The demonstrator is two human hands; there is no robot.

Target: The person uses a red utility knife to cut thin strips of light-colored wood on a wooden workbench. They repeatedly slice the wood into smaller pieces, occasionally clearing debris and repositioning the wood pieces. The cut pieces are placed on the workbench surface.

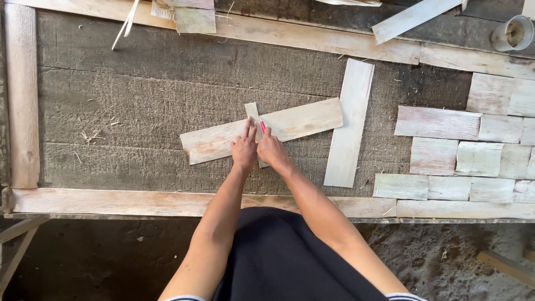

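Pressing narrow strip onto long plank, left hand, right hand gripping red pencil

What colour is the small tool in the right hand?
Pink-red, seen in the head view: the tool in the right hand.

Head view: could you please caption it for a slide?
Left hand steadies a narrow strip across a pale plank; right hand marks with a red pencil.
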